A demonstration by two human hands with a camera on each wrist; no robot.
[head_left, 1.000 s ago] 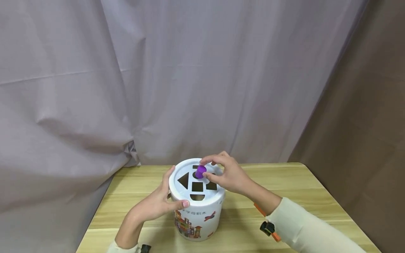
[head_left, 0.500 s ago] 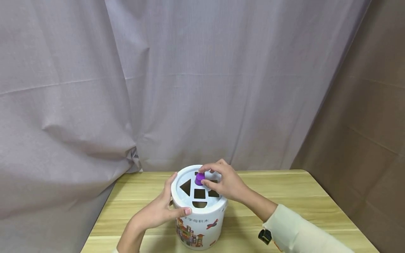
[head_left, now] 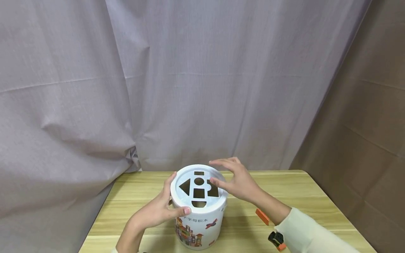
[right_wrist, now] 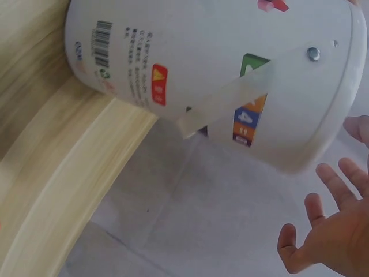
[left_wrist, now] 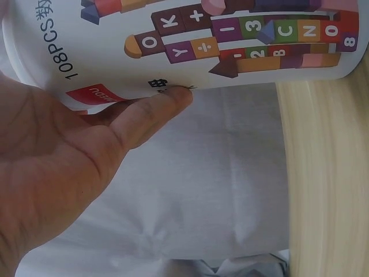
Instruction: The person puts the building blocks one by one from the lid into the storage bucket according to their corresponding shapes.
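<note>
- Bucket (head_left: pixel 199 218) of white plastic stands upright on the wooden table (head_left: pixel 303 196), near its back-left part, with its long axis vertical and its lid (head_left: pixel 198 186) facing up.
- Shaped holes pierce that lid: a round one (head_left: pixel 198 181) at the middle, a triangle to its left, a square below it; nothing shows in any hole.
- Left hand (head_left: pixel 158 209) wraps the bucket's left side, thumb laid along the front of the rim and fingers curled round the wall; the left wrist view shows its thumb (left_wrist: pixel 155 112) pressed on the printed label.
- Right hand (head_left: pixel 235 181) hovers at the bucket's right rim, fingers spread and loose, holding nothing (right_wrist: pixel 328 231); its fingertips reach over the lid's far-right edge.
- Right hand is therefore the nearer to the round hole, which lies to its left and slightly lower.
- Orange piece (head_left: pixel 262 216) lies on the table to the bucket's right, beneath the right forearm.
</note>
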